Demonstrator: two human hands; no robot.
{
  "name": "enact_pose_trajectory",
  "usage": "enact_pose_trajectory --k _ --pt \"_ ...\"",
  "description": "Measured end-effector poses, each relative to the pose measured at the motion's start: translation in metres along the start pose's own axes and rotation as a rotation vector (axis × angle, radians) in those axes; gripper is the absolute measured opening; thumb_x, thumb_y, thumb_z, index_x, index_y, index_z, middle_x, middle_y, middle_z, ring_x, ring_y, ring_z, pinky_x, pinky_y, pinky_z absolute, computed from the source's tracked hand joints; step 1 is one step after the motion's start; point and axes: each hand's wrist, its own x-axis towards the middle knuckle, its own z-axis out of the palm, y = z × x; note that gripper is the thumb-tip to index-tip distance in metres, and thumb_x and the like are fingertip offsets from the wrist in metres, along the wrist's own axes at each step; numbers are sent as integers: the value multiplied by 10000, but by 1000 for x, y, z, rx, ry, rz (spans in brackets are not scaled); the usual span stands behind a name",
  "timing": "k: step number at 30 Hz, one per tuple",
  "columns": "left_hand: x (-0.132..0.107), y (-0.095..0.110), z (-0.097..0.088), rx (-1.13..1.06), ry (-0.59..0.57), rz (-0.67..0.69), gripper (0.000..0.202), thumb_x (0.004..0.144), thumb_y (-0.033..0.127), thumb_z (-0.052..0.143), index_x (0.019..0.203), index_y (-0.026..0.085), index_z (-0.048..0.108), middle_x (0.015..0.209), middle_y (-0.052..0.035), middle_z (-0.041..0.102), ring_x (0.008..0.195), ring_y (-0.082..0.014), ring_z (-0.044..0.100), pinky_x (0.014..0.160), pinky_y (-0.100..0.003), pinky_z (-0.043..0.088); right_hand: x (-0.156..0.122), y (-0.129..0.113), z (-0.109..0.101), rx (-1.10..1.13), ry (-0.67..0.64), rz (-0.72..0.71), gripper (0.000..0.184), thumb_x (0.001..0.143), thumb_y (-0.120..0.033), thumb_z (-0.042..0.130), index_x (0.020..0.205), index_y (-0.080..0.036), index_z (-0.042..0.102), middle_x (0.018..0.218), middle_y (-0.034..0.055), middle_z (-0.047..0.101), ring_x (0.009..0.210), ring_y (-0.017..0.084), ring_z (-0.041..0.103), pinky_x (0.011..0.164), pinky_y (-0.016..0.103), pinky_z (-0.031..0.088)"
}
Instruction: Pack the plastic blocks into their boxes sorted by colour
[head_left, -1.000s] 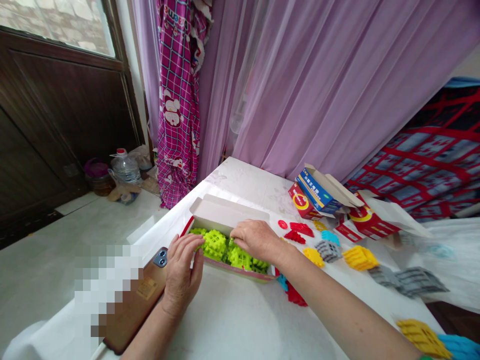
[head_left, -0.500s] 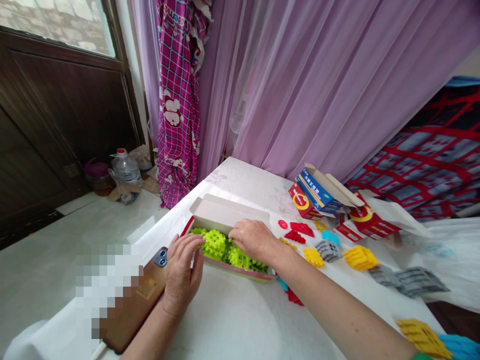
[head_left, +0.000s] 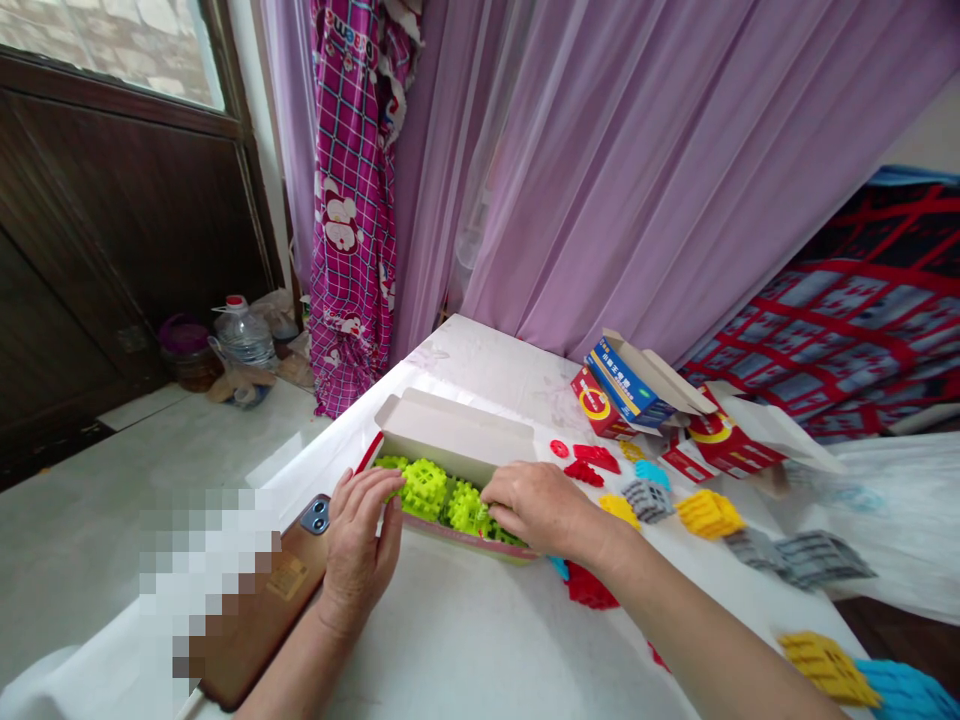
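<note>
Head view. Box [head_left: 457, 540], open, flap [head_left: 454, 425] laid back, on white table [head_left: 427, 640]; green blocks [head_left: 425, 487] inside. L. hand [head_left: 364, 530]: at box's L. end, fingers loosely bent, apart from thumb, tips by blocks. R. hand [head_left: 544, 505]: over R. end, fingers curled down; gripping or not, can't tell. Adj. L. hand: brown phone [head_left: 262, 620]. To R.: yellow block [head_left: 710, 513], grey block [head_left: 649, 501], red pcs. [head_left: 592, 587]

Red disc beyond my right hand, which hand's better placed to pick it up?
Probably your right hand: it is at the right end of the box, near the red disc. Your left hand is farther away, at the opposite end. What the right hand holds, if anything, is hidden.
</note>
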Motion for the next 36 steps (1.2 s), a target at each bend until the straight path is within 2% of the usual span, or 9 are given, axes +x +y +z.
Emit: enact_pose_trajectory --k 13,36 --pt "-1 -2 0 -1 -3 2 240 871 137 532 1072 254 589 1041 -43 712 1018 -189 651 1061 -440 392 16 6 10 46 95 154 200 925 -222 515 958 -205 712 953 56 718 908 167 631 771 257 397" --pt "0 -3 1 22 6 59 255 870 116 534 1089 238 576 1039 -51 709 1024 -189 641 1056 -437 396 24 5 5 95 155 256 219 851 -218 517 888 -226 733 916 35 740 859 172 650 688 265 368"
